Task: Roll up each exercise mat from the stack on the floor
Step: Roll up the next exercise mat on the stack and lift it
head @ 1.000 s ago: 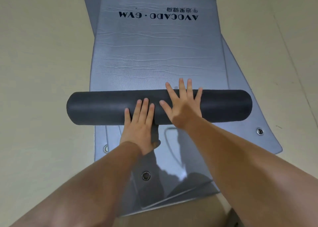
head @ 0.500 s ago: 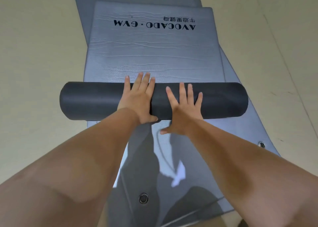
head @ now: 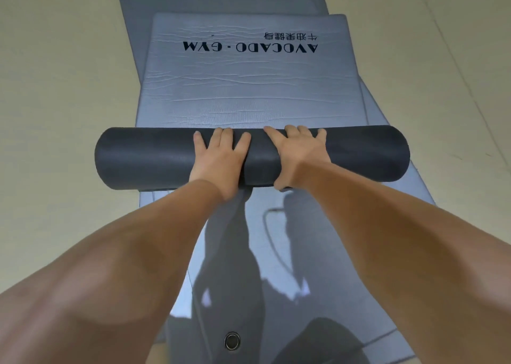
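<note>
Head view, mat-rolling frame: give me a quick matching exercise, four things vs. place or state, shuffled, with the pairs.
Things:
1. dark roll
2. left hand
3. AVOCADO GYM lettering
4. metal eyelet

Places or states:
A. upside down to the camera, on the flat part of the top mat beyond the roll
B. near the bottom edge of the picture, in a lower mat
C. lying crosswise over the stack, overhanging the mats on both sides
D. palm down on the roll, beside the right hand

Pairs: 1-C, 2-D, 3-A, 4-B
</note>
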Action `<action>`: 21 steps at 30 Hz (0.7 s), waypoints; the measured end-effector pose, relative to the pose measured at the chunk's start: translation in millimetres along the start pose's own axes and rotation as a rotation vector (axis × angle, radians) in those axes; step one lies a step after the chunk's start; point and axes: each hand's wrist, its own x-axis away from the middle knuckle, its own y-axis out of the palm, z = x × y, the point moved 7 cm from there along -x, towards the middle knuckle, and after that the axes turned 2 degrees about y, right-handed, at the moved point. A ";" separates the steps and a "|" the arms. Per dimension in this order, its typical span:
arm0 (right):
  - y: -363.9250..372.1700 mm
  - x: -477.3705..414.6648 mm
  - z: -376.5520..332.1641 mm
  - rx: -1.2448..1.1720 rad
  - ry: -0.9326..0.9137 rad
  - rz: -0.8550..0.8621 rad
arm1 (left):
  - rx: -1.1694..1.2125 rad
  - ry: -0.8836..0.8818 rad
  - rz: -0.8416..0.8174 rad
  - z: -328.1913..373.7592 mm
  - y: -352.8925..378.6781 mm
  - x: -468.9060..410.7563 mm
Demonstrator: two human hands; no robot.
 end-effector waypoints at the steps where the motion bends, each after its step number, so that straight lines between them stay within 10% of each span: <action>1: -0.4 0.8 0.0 -0.006 -0.008 -0.004 | 0.012 0.003 0.002 -1.6 -1.5 0.4; 21: 77.5 162.6 -10.6 -0.030 -0.039 -0.257 | 0.097 0.117 -0.322 75.4 19.1 154.5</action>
